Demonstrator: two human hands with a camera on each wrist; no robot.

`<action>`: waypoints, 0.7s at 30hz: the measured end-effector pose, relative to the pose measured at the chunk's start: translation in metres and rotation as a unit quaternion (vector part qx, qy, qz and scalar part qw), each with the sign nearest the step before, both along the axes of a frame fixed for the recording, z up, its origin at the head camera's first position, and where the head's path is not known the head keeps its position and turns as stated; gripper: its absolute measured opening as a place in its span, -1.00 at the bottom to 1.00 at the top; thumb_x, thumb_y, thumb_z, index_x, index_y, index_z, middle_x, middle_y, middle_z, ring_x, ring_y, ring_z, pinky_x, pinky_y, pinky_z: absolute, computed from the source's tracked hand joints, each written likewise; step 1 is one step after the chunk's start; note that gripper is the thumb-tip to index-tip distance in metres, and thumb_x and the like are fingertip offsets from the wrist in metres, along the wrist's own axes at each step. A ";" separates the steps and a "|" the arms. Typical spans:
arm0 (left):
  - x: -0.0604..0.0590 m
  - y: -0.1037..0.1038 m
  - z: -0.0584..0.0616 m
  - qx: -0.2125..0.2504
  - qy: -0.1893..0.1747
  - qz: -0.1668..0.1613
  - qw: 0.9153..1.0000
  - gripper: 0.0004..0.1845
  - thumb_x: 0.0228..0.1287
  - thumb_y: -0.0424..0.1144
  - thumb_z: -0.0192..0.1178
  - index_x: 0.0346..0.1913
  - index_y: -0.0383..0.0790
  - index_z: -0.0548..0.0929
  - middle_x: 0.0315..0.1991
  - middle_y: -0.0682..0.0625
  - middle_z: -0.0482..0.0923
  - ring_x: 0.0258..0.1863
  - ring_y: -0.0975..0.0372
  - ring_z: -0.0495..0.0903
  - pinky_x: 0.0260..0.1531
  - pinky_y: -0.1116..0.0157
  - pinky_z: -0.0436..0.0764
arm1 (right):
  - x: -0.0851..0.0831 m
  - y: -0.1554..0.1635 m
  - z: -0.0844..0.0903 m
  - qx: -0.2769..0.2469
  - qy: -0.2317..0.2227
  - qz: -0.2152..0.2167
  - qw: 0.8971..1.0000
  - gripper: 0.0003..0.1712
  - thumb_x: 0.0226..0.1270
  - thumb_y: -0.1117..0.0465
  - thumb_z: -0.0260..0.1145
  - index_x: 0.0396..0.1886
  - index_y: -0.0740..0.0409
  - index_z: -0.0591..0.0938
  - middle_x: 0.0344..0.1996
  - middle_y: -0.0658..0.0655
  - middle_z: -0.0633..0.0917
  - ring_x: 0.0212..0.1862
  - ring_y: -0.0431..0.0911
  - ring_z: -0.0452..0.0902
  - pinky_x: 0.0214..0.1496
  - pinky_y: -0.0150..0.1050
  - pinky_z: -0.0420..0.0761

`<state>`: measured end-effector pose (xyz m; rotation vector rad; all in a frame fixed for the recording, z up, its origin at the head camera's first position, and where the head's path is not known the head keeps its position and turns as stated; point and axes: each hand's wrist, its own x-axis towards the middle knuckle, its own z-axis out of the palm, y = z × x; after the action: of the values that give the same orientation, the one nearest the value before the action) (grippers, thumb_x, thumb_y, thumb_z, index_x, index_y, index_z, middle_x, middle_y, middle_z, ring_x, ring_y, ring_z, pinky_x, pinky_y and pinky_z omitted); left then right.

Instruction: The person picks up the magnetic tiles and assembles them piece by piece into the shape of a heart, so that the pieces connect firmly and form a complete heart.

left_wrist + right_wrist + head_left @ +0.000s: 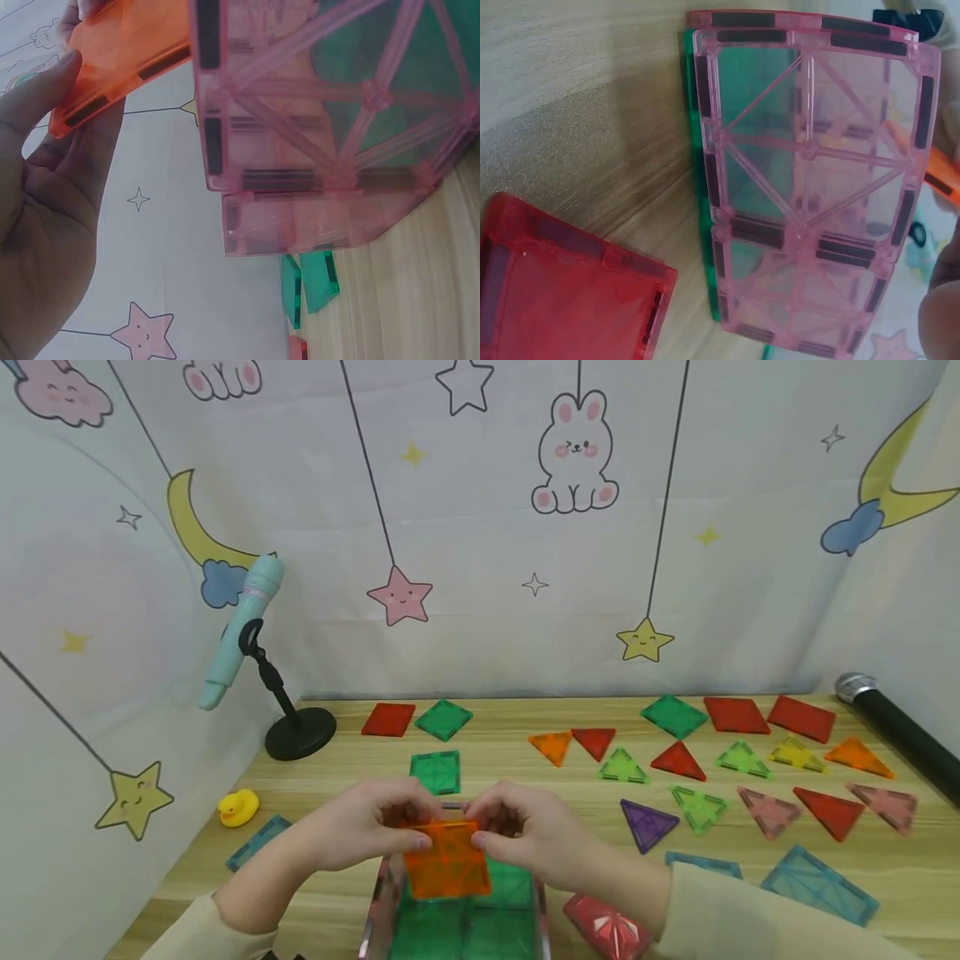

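An orange square tile [447, 858] is held low in the centre of the head view, above the far end of a box of tiles; it is tilted, its top edge leaning away toward 12 o'clock, and being square it shows no long axis. It is translucent, with a raised diagonal rib pattern and dark magnet strips along its edges, as seen in the left wrist view [120, 64]. It is pinched at its 9 o'clock edge by the left hand [360, 827] and at its 3 o'clock edge by the right hand [525, 831], fingers curled round the upper corners. Directly beneath, green floor tiles [465, 918] are flanked by upright pink wall tiles [810, 187]. A red tile [607, 927] lies just beside the box at 4 o'clock. Bare wooden table [495, 752] is left open toward 12 o'clock, apart from one green square [435, 772]. Scattered triangles [678, 760] are spread from 1 to 3 o'clock. A yellow duck [238, 807] sits at 9 o'clock, with a microphone stand [300, 732] behind it at 10 o'clock.
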<state>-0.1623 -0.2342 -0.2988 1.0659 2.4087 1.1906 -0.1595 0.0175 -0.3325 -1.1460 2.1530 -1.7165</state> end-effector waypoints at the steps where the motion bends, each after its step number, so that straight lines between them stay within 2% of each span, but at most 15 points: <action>1: 0.000 0.000 0.000 -0.002 -0.005 0.001 1.000 -0.80 0.24 -0.27 0.24 -0.08 -0.09 0.60 -0.24 0.09 0.59 -0.30 0.24 0.53 -0.24 0.29 0.59 | 0.000 -0.001 0.000 0.005 0.001 0.003 1.000 -0.85 0.28 0.35 0.25 -0.16 0.23 0.59 -0.28 0.11 0.61 -0.35 -0.21 0.49 -0.33 -0.35 0.56; 4: 0.000 -0.002 0.000 0.004 -0.034 0.000 0.999 -0.79 0.24 -0.25 0.24 -0.07 -0.15 0.58 -0.24 0.04 0.58 -0.29 0.21 0.53 -0.23 0.29 0.59 | 0.000 -0.003 -0.001 0.009 0.007 0.014 1.000 -0.88 0.28 0.35 0.25 -0.19 0.23 0.59 -0.31 0.07 0.60 -0.35 -0.23 0.50 -0.32 -0.34 0.57; 9: -0.005 -0.009 -0.004 0.038 -0.076 0.014 0.996 -0.72 0.31 -0.29 0.16 0.02 -0.35 0.49 -0.17 -0.19 0.53 -0.22 0.13 0.54 -0.19 0.26 0.58 | 0.004 -0.006 -0.007 0.011 0.045 0.037 0.998 -0.90 0.27 0.36 0.26 -0.22 0.23 0.59 -0.34 0.02 0.63 -0.32 -0.28 0.54 -0.27 -0.33 0.60; 11: -0.009 -0.014 -0.007 0.043 -0.068 0.035 0.996 -0.71 0.33 -0.28 0.14 0.03 -0.37 0.48 -0.14 -0.24 0.52 -0.18 0.11 0.53 -0.18 0.26 0.58 | 0.007 -0.007 -0.010 0.016 0.054 0.045 0.997 -0.90 0.26 0.35 0.27 -0.23 0.22 0.59 -0.34 0.00 0.65 -0.30 -0.31 0.55 -0.24 -0.35 0.60; 15: -0.019 -0.025 -0.016 0.022 -0.042 0.092 0.995 -0.68 0.33 -0.20 0.15 0.04 -0.32 0.50 -0.09 -0.18 0.53 -0.13 0.07 0.52 -0.15 0.29 0.56 | 0.017 -0.010 -0.013 0.033 0.062 0.064 0.995 -0.92 0.25 0.34 0.29 -0.25 0.19 0.59 -0.33 -0.03 0.66 -0.27 -0.35 0.56 -0.22 -0.40 0.58; 21: -0.032 -0.040 -0.030 -0.010 -0.001 0.170 0.985 -0.67 0.31 -0.17 0.18 0.05 -0.28 0.53 -0.14 -0.09 0.56 -0.15 0.10 0.52 -0.17 0.25 0.54 | 0.031 -0.015 -0.013 0.085 0.109 0.093 0.986 -0.94 0.26 0.36 0.28 -0.30 0.14 0.58 -0.35 -0.10 0.62 -0.29 -0.44 0.52 -0.26 -0.52 0.54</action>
<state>-0.1944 -0.2744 -0.3291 0.6621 2.6688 1.2618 -0.1287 0.0024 -0.3451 -1.4917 2.1811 -1.3564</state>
